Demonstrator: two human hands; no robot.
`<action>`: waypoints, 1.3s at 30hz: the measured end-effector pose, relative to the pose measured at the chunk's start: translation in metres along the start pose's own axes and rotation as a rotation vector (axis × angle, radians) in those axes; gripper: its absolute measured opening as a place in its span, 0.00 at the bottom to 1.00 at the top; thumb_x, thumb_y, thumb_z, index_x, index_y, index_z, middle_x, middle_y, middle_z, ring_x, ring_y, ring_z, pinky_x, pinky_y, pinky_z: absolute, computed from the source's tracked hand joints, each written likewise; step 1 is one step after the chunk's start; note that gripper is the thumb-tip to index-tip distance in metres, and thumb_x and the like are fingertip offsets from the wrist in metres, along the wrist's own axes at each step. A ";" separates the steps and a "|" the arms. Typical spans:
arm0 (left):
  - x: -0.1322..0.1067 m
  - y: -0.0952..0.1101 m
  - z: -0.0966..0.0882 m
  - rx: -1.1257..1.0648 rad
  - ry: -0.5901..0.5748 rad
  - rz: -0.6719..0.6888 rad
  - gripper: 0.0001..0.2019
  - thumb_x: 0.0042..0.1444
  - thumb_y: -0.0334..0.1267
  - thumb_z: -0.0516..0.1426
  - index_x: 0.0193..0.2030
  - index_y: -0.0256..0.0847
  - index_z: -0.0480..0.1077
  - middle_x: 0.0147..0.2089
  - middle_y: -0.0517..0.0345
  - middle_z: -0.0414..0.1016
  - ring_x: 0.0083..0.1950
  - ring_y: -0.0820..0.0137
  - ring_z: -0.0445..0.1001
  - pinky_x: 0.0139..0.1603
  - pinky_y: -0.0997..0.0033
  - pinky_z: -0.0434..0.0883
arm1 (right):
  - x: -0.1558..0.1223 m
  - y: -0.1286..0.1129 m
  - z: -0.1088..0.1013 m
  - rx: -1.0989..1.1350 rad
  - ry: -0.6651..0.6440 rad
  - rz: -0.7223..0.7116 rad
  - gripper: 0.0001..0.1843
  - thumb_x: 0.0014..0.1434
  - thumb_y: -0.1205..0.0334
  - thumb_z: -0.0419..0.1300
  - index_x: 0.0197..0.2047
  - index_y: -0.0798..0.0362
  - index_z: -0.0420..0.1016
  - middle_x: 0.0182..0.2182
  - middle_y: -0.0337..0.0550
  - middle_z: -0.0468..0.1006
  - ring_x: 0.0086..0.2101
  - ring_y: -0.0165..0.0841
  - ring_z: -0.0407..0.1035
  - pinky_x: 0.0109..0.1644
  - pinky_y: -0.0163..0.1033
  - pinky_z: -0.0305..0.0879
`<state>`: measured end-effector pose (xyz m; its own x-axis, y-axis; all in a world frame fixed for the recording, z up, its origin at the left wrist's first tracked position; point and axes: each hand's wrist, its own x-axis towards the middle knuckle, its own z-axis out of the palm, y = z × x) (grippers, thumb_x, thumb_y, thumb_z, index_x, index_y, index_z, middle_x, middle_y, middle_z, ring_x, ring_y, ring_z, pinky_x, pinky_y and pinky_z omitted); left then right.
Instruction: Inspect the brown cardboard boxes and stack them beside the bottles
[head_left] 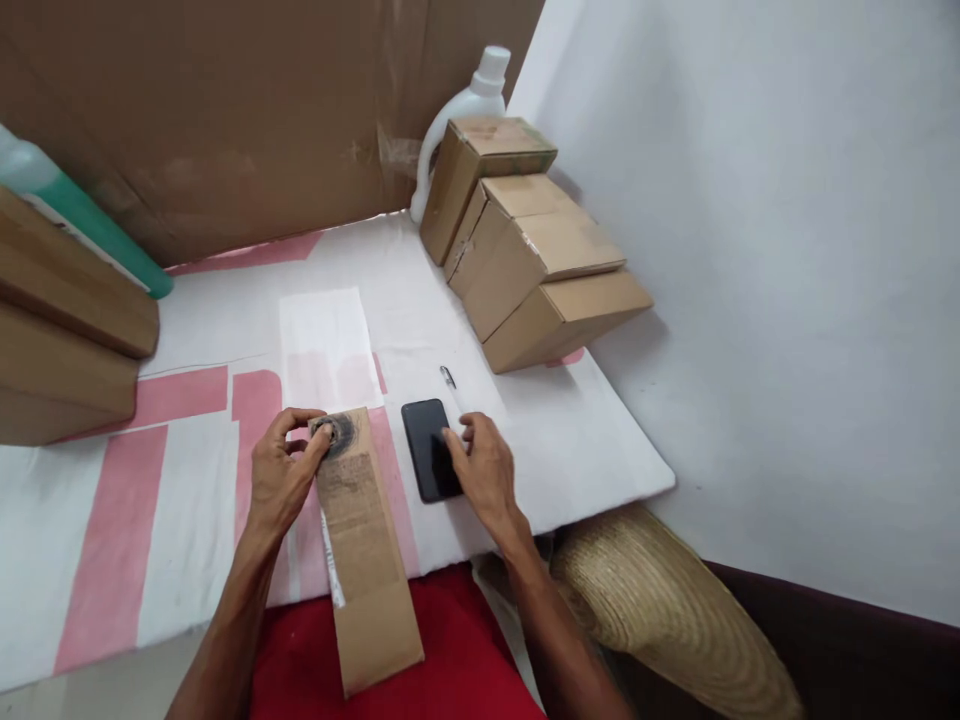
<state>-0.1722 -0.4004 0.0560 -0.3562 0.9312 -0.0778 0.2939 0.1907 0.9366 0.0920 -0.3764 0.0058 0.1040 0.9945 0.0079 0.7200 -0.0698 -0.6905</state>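
My left hand (283, 462) is closed on the upper left corner of a long cardboard strip (369, 560), its thumb over the front. A dark scribbled round patch (343, 432) marks the strip's top end, beside the thumb, with a greyish smudge below it. The strip's lower end reaches past the table edge, above the red cloth of my lap. My right hand (484, 465) is at the right edge of a black smartphone (429, 455), thumb over its dark screen and fingers curled beside it. The phone lies on the table. Above it lies a pen (448, 377).
A white sheet of paper (326, 340) lies on the pink-and-white table cloth (191, 530). Stacked cardboard boxes (547, 240) and a white jug (491, 85) stand at the back right. Left are brown boxes (67, 330) and a green bottle (97, 215). A woven basket-like object (660, 600) sits below right.
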 end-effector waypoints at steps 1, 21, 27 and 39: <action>0.001 0.000 0.001 0.000 -0.003 0.004 0.14 0.57 0.50 0.64 0.40 0.42 0.77 0.42 0.55 0.79 0.45 0.63 0.77 0.42 0.67 0.73 | 0.005 0.009 -0.004 -0.106 0.016 0.044 0.12 0.64 0.54 0.59 0.46 0.52 0.72 0.37 0.48 0.78 0.36 0.41 0.72 0.43 0.44 0.66; -0.026 -0.027 0.007 -0.067 -0.136 0.162 0.35 0.53 0.45 0.66 0.67 0.46 0.62 0.65 0.47 0.68 0.65 0.53 0.69 0.64 0.51 0.67 | 0.007 -0.105 0.014 0.989 -0.406 -0.002 0.14 0.59 0.50 0.70 0.40 0.50 0.76 0.24 0.36 0.79 0.22 0.28 0.71 0.23 0.32 0.63; -0.025 -0.027 0.006 -0.086 -0.128 0.196 0.34 0.53 0.42 0.65 0.66 0.46 0.63 0.65 0.48 0.68 0.66 0.54 0.68 0.64 0.52 0.66 | -0.004 -0.122 0.031 0.908 -0.478 -0.106 0.13 0.67 0.48 0.63 0.43 0.50 0.76 0.25 0.34 0.76 0.20 0.25 0.64 0.25 0.33 0.63; -0.025 -0.029 0.005 -0.092 -0.142 0.181 0.34 0.54 0.45 0.66 0.67 0.47 0.63 0.65 0.48 0.68 0.66 0.54 0.68 0.65 0.52 0.66 | 0.009 -0.104 0.012 0.783 -0.337 -0.081 0.16 0.69 0.45 0.59 0.41 0.49 0.73 0.26 0.35 0.76 0.19 0.27 0.63 0.22 0.33 0.56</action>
<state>-0.1673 -0.4276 0.0289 -0.1752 0.9831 0.0528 0.2569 -0.0061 0.9664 0.0095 -0.3590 0.0686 -0.2256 0.9729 -0.0511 0.0218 -0.0474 -0.9986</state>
